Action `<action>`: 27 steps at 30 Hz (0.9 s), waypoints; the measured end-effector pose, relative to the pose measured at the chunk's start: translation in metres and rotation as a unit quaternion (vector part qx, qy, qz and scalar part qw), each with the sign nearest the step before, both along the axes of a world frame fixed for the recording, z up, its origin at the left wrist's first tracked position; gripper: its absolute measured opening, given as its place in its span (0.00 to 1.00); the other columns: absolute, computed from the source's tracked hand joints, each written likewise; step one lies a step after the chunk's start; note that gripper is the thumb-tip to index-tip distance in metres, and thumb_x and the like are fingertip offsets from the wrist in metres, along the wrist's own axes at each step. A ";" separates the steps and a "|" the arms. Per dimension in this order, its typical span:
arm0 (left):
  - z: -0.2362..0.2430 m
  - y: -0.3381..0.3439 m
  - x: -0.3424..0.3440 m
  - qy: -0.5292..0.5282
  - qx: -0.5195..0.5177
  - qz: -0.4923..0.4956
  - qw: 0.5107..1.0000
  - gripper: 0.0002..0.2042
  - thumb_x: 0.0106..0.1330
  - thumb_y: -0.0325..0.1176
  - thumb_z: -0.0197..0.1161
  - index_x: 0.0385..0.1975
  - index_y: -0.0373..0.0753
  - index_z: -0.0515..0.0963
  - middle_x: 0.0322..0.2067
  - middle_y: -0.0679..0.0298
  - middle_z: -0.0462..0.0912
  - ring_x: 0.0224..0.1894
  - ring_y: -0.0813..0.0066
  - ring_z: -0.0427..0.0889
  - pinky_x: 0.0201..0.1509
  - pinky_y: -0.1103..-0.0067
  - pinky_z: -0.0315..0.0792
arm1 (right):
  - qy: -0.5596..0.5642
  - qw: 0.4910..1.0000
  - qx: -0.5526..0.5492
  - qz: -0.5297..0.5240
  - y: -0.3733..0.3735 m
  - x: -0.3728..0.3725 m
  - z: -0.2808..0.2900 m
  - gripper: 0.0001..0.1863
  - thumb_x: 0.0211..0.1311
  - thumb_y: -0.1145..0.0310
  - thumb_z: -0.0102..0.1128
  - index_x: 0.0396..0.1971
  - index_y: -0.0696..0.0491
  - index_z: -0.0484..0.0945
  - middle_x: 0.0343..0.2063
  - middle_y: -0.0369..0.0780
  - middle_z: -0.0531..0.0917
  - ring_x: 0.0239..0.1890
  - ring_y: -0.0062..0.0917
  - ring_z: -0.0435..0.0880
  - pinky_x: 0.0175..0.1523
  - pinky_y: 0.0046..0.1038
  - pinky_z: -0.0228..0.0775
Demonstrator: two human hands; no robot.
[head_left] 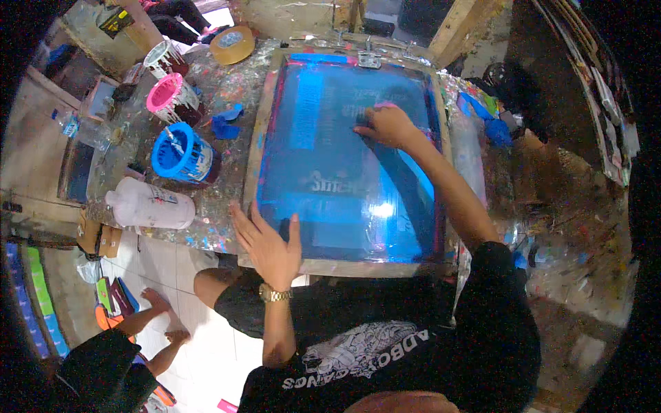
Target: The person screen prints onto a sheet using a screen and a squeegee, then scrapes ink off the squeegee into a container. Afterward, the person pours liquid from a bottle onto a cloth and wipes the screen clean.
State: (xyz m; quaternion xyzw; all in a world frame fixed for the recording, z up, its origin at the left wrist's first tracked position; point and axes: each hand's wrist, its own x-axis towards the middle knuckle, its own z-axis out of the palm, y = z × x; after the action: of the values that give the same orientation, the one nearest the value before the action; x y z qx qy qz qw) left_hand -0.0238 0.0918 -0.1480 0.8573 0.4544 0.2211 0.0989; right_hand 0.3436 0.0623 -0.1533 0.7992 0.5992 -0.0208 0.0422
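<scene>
A screen-printing frame [446, 144] with a wooden border and blue mesh lies in front of me on a paint-spattered table. Faint lettering shows on the mesh. My left hand [270, 249], a gold watch at its wrist, rests with fingers spread on the frame's near left corner. Over the upper right part of the mesh, my right hand [390, 126] is closed, fingers curled in. Whatever it may hold is too small or hidden to make out. A metal clamp [370, 60] sits at the frame's far edge.
Left of the frame stand a blue paint tub [180, 155], a pink-rimmed tub [173, 98] and a white-rimmed tub [165, 59]. A pale plastic bottle [153, 205] lies nearby. A tape roll [233, 45] is farther back. Another person's hands [167, 318] show at lower left.
</scene>
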 end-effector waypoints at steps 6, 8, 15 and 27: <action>-0.006 0.000 0.005 0.016 0.001 -0.003 1.000 0.38 0.63 0.50 0.60 0.64 0.26 0.57 0.69 0.38 0.49 0.71 0.41 0.49 0.72 0.55 0.45 | -0.039 0.982 -0.035 0.181 -0.002 0.025 0.002 0.18 0.70 0.53 0.47 0.35 0.53 0.78 0.22 0.45 0.82 0.28 0.43 0.83 0.35 0.44 0.74; -0.012 0.000 0.002 0.025 0.007 -0.001 1.000 0.38 0.63 0.51 0.60 0.64 0.27 0.58 0.69 0.39 0.50 0.71 0.43 0.50 0.72 0.55 0.45 | -0.004 0.973 0.028 0.228 -0.022 0.035 -0.003 0.17 0.69 0.54 0.47 0.35 0.51 0.78 0.23 0.45 0.83 0.28 0.42 0.84 0.33 0.45 0.75; -0.011 0.000 -0.002 0.032 0.010 0.013 0.999 0.39 0.62 0.50 0.61 0.64 0.27 0.57 0.68 0.40 0.53 0.71 0.44 0.52 0.73 0.56 0.45 | -0.044 0.968 0.025 0.245 -0.099 0.023 0.015 0.13 0.68 0.58 0.49 0.31 0.52 0.74 0.23 0.42 0.83 0.24 0.39 0.84 0.28 0.41 0.75; -0.010 0.001 0.003 0.018 -0.005 0.013 1.000 0.38 0.60 0.49 0.63 0.64 0.29 0.59 0.68 0.43 0.55 0.71 0.46 0.52 0.73 0.57 0.45 | -0.062 0.958 0.107 0.260 -0.150 0.002 0.022 0.13 0.66 0.61 0.57 0.27 0.53 0.73 0.17 0.40 0.77 0.21 0.34 0.80 0.27 0.36 0.73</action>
State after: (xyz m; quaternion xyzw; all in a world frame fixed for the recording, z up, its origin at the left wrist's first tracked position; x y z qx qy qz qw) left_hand -0.0211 0.0929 -0.1576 0.8547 0.4680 0.2048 0.0926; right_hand 0.3461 -0.0880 -0.1316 0.6154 0.7812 0.1051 -0.0028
